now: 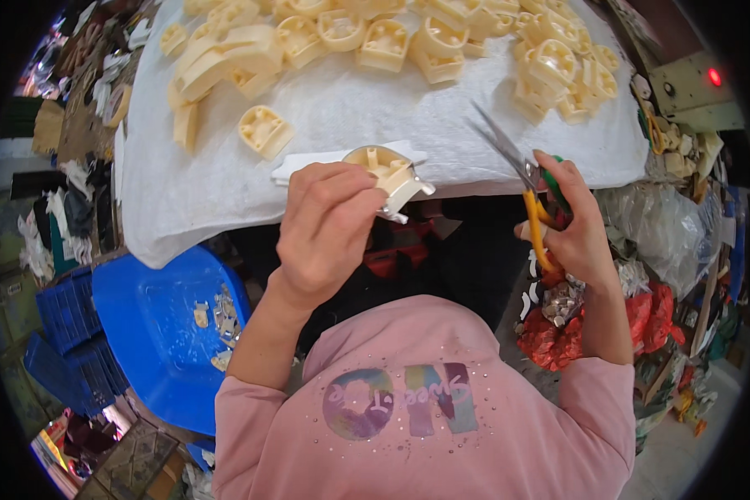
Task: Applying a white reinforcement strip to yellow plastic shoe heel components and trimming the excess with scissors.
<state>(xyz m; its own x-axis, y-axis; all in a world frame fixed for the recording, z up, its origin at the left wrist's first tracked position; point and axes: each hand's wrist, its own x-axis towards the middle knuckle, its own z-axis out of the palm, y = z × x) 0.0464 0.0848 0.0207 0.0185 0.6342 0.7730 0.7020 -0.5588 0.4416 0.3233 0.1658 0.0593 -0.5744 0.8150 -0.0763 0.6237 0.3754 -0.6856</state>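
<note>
Head view, hidden at left: My left hand (pixel 325 225) covers the near-left side of a cream, hollow moulded-plastic part with inner posts (pixel 379 163); the thumb and some fingertip contacts are masked, and I cannot tell how far the shiny silver-coloured band (pixel 425 187) at its edge runs round.
Hidden at right: My right hand (pixel 579 229) masks part of the handle loops of the steel-bladed scissors with yellow-orange and green handles (pixel 529 173); I cannot tell exactly which fingers pass through them.
Cut off: The heap of matching cream parts (pixel 383 42) runs past the upper edge; the dark area below the table is hard to make out.
Left grip: Fingers pinching the hollow part.
Right grip: Fingers closed around the scissor handles; blades slightly parted, pointing up and left.
Part location: Raised at the table's near edge, left of the scissors and well apart from them.
Table cover: White, creased sheet (pixel 225 187), with a flat white strip (pixel 296 167) just beside the held part.
Loose part: One cream part (pixel 265 132), rounded at one end, lies between the held part and the heap.
Left basin: Smooth blue plastic (pixel 158 333), containing small silvery and cream pieces (pixel 225 317).
Right bag: Crumpled red plastic (pixel 550 340), with shiny metallic pieces (pixel 562 304) on it.
</note>
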